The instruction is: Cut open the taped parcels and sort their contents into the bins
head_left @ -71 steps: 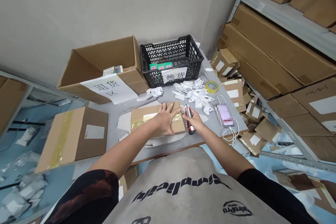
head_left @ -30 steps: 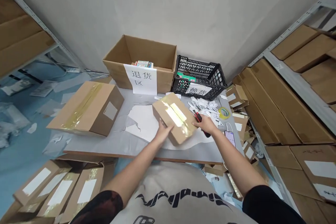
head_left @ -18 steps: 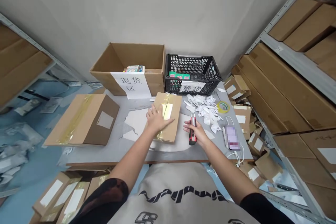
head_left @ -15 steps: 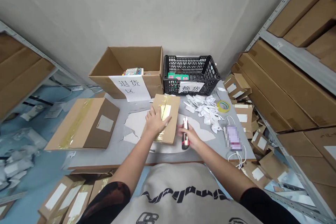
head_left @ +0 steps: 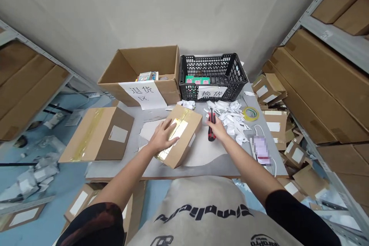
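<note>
A small taped cardboard box (head_left: 187, 123) with a shiny label on top sits turned at an angle on the table. My left hand (head_left: 163, 136) lies on its upper left part, fingers spread over the tape and label. To the right of the box, my right hand (head_left: 218, 127) is closed around a red and black box cutter (head_left: 211, 125), held upright, its top end pointing away from me. Crumpled scraps of white paper (head_left: 230, 115) lie just beyond the cutter.
At the back stand an open carton (head_left: 115, 92) with books and a black crate (head_left: 213, 73) with green packs. A larger taped box (head_left: 86, 130) is at left. Yellow tape (head_left: 250, 113) and a phone (head_left: 261, 150) lie at right. Shelves with cartons (head_left: 323, 80) flank the table.
The small box has turned clockwise and tipped so its right side shows. My left hand has shifted left and lies flatter. My right hand has moved the box cutter up and right, away from the box.
</note>
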The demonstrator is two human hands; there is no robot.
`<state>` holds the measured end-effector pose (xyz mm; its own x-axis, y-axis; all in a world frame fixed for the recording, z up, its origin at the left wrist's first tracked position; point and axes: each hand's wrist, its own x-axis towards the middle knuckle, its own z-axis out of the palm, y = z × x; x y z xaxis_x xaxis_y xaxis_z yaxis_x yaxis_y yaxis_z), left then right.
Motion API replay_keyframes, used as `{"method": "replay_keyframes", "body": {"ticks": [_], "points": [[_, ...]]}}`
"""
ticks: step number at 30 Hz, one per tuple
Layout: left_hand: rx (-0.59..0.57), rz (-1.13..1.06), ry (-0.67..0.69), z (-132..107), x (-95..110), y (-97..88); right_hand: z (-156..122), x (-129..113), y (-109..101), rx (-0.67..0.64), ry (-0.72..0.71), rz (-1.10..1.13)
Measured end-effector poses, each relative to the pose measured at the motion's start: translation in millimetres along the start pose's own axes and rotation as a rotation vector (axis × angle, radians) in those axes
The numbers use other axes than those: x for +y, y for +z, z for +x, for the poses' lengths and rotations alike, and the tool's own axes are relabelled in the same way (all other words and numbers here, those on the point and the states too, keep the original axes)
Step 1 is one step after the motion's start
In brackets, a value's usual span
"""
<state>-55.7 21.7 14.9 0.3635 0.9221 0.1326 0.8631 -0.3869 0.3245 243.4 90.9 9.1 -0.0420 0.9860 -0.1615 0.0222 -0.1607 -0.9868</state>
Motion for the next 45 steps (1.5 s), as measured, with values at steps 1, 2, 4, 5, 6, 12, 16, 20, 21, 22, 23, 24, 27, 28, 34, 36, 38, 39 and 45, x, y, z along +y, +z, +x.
{"method": "replay_keyframes", "body": {"ticks": [1, 2, 4, 5, 6, 12, 16, 20, 21, 22, 23, 24, 27, 28, 34, 36, 38, 39, 45], "points": [[-0.013, -0.008, 0.039, -3, 3, 0.5, 10, 4, 3, -0.025, 0.002, 0.011], [-0.029, -0.014, 0.072, -5, 5, 0.9, 16, 9, 5, -0.06, 0.001, 0.011], [-0.068, -0.015, 0.126, -1, 7, 2.0, 15, 19, 8, -0.093, -0.016, -0.027], [-0.089, -0.014, 0.152, 5, 8, 2.7, 9, 23, 6, -0.084, -0.026, -0.059], [-0.116, -0.014, 0.182, 14, 8, 3.5, 0, 27, 3, -0.055, -0.033, -0.088], [-0.316, 0.02, 0.279, 85, 15, 4.0, -82, 29, -22, 0.344, 0.041, -0.175], [-0.33, 0.077, 0.191, 90, 32, 4.9, -123, 31, -26, 0.311, 0.08, -0.232], [-0.438, 0.062, 0.318, 84, 71, 12.8, -130, 40, -40, 0.228, 0.137, -0.01], [-0.472, 0.06, 0.357, 87, 83, 15.9, -128, 41, -45, 0.214, 0.171, 0.005], [-0.507, 0.061, 0.379, 91, 95, 19.2, -126, 41, -50, 0.187, 0.207, 0.009], [-0.54, 0.065, 0.38, 96, 105, 22.4, -123, 40, -55, 0.144, 0.239, 0.009], [-0.572, 0.073, 0.366, 102, 115, 25.3, -121, 39, -60, 0.087, 0.262, 0.015], [-0.637, 0.107, 0.286, 114, 129, 30.5, -116, 31, -72, -0.064, 0.27, 0.015], [-0.646, 0.118, 0.267, 116, 131, 30.8, -114, 28, -76, -0.096, 0.268, -0.002], [-0.653, 0.142, 0.197, 115, 131, 25.2, -99, 18, -92, -0.232, 0.298, -0.04], [-0.646, 0.145, 0.196, 115, 133, 23.9, -94, 16, -96, -0.248, 0.302, -0.01], [-0.628, 0.155, 0.212, 113, 136, 23.3, -88, 17, -99, -0.259, 0.312, 0.04], [-0.618, 0.164, 0.222, 112, 137, 23.1, -86, 17, -100, -0.269, 0.315, 0.066], [-0.59, 0.23, 0.235, 108, 144, 22.2, -73, 25, -107, -0.374, 0.36, 0.154]]}}
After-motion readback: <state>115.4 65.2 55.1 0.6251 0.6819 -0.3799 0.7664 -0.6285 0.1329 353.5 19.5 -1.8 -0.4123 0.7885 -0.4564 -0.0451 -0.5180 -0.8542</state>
